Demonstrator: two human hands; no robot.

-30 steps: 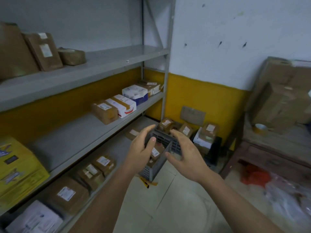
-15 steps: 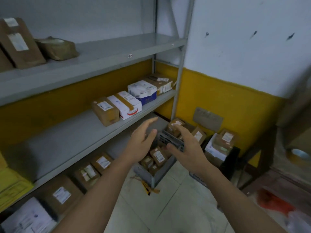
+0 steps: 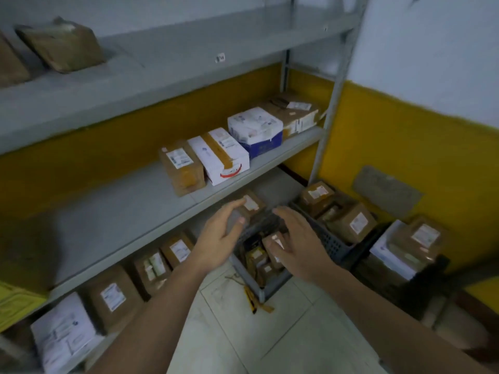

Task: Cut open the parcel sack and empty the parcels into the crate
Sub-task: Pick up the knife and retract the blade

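Both hands were out over the grey crate (image 3: 272, 288) on the floor (image 3: 270, 341), beside the bottom of the grey shelf rack (image 3: 189, 201). Left hand (image 3: 218, 240) had its fingers (image 3: 233, 209) spread and loosely curved, holding nothing, above the crate's left side. Right hand (image 3: 297, 244) likewise empty, fingers (image 3: 280, 211) splayed, palm down over the crate's middle. Crate held several small brown parcels (image 3: 256, 259) with white labels, visible between the two hands. A second dark crate (image 3: 333, 242) sat just behind it, also holding brown boxes (image 3: 353, 222). A yellow-handled cutter (image 3: 249, 299) lay on the floor touching the grey crate's near corner, next to scraps of brown tape (image 3: 266, 308). No parcel sack identifiable in view. Middle shelf carried a brown box (image 3: 181, 168), a white box (image 3: 218, 155) and a white-and-blue box (image 3: 256, 130) in a row.
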